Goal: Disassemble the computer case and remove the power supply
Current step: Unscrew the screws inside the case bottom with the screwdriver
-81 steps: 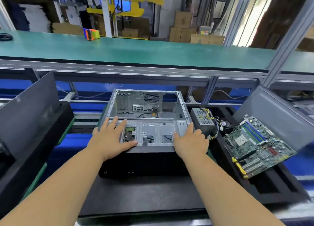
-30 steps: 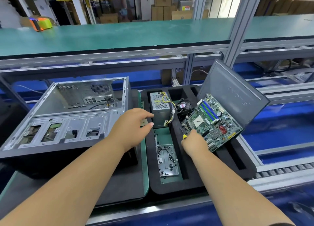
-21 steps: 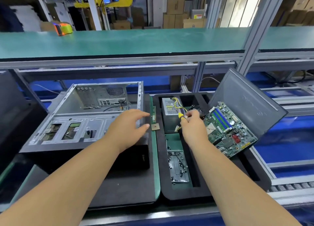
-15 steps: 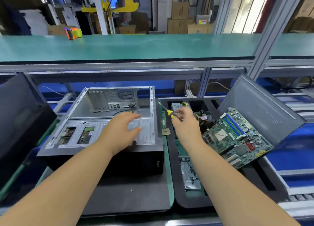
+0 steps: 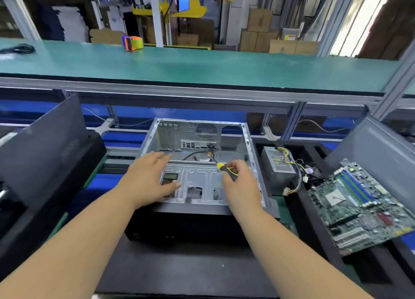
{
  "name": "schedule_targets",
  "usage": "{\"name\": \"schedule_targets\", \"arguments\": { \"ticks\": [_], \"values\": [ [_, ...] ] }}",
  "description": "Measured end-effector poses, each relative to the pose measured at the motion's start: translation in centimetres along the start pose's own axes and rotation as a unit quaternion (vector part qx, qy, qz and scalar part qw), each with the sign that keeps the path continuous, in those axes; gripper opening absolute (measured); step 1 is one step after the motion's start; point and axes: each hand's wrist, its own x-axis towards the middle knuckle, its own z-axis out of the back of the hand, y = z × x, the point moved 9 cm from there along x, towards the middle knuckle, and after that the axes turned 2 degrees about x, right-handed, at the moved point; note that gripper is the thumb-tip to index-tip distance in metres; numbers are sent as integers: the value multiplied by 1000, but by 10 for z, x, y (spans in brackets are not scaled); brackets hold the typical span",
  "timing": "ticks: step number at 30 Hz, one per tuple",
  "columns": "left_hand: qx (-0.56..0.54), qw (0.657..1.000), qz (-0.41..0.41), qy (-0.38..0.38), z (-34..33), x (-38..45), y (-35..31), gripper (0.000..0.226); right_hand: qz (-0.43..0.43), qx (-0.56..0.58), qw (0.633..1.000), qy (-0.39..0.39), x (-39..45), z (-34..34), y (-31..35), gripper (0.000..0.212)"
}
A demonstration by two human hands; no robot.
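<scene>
Computer case (image 5: 202,141): open, centre | power supply (image 5: 279,167): out, in tray just right | left hand (image 5: 149,178): fingers straight over case | right hand (image 5: 240,182): fingers pinching screwdriver (image 5: 221,166)

- Black mat (image 5: 179,274) near centre carries the open computer case (image 5: 202,164).
- Black foam tray (image 5: 314,231) at right holds the power supply (image 5: 279,170) and motherboard (image 5: 361,206).

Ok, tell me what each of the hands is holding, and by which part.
The right hand grips a screwdriver by its yellow-and-black handle. The left hand holds nothing, fingers spread over the computer case.
</scene>
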Motion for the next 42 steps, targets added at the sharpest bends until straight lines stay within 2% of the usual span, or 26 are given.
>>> {"name": "schedule_targets", "arguments": {
  "ticks": [5,14,20,22,25,27,31,35,42],
  "values": [
    [29,998,35,51,-18,1,22,103,33,-53,998,-12,-2,-1,-2,14],
    [5,998,53,41,-30,0,20,110,59,-44,997,-23,4,6,0,17],
    [-19,997,63,35,-30,-1,13,110,10,-15,999,-41,16,16,-6,15],
    [-46,996,74,31,-27,1,15,102,-25,-9,998,-60,20,20,-9,14],
    [-97,991,84,-26,-14,9,15,75,-48,33,996,-67,27,16,-6,14],
    [-133,987,63,-61,-5,16,9,60,-33,80,994,-63,33,8,5,13],
    [-230,970,39,-66,-7,25,5,36,36,150,987,-55,44,-8,39,5],
    [-287,954,37,-81,-9,31,13,27,126,137,982,-41,50,-29,73,11],
    [-243,967,37,-59,-12,37,11,22,188,69,979,47,60,-75,102,20]
  ]
}}
